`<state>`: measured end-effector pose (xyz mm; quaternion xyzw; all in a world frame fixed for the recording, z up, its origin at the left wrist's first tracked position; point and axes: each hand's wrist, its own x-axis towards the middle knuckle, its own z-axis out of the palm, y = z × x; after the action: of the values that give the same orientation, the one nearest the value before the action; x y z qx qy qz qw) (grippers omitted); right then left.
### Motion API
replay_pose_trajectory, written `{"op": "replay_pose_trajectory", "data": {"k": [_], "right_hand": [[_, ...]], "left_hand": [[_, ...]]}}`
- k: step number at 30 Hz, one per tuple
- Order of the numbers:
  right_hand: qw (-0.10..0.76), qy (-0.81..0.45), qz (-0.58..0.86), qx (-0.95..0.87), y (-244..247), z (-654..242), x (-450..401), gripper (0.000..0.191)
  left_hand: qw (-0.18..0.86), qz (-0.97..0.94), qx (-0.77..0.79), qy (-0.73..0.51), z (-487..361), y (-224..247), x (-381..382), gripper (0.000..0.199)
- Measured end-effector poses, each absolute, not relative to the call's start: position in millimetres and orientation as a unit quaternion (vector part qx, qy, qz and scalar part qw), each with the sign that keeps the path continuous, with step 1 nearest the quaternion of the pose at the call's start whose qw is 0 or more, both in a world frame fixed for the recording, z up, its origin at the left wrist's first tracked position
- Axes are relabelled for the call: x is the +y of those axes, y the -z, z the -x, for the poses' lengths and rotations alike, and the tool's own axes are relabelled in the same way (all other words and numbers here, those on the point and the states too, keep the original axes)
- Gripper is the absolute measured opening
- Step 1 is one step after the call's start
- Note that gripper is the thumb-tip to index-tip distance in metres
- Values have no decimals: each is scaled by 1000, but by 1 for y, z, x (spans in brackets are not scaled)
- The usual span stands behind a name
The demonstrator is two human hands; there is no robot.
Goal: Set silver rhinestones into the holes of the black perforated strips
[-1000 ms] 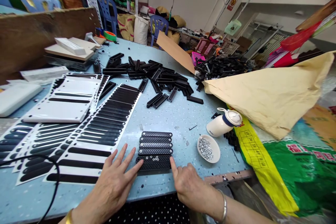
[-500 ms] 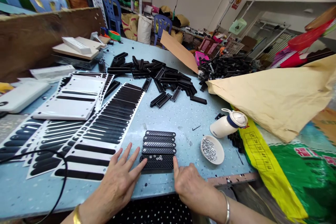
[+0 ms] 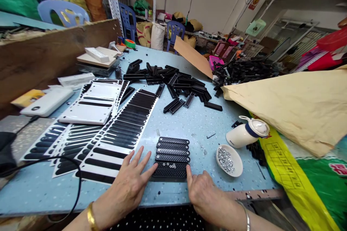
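1. A row of black perforated plastic strips [image 3: 172, 157] is laid side by side near the front edge of the speckled light-blue table [image 3: 184, 122], between the 2 hands
2. The left hand [image 3: 130, 184] is laid flat with its fingers spread and nothing gripped; its fingertips are pressed against the left ends of the nearest strips
3. The right hand [image 3: 202, 189] is loosely curled, and its extended index finger is touched to the right end of the nearest strip; nothing is gripped
4. A few small silver nuts [image 3: 171, 166] are seen lying on top of one of the nearest strips
5. A small white dish of silver nuts [image 3: 229, 155] is set just right of the row, with a white lidded bottle lying on its side [image 3: 247, 132] beyond it
6. White backing sheets of black oblong stickers [image 3: 119, 130] are spread to the left of the row
7. A loose pile of black plastic strips [image 3: 176, 83] is heaped farther back on the table
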<state>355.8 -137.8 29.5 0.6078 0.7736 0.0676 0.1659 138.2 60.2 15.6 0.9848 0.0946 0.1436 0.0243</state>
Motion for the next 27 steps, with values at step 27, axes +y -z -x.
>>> {"op": "replay_pose_trajectory", "data": {"k": [27], "right_hand": [[-15,3,-704,710,6,-359,-143,77]], "left_hand": [[93,-994,43,39,-157,-48,67,56]]}}
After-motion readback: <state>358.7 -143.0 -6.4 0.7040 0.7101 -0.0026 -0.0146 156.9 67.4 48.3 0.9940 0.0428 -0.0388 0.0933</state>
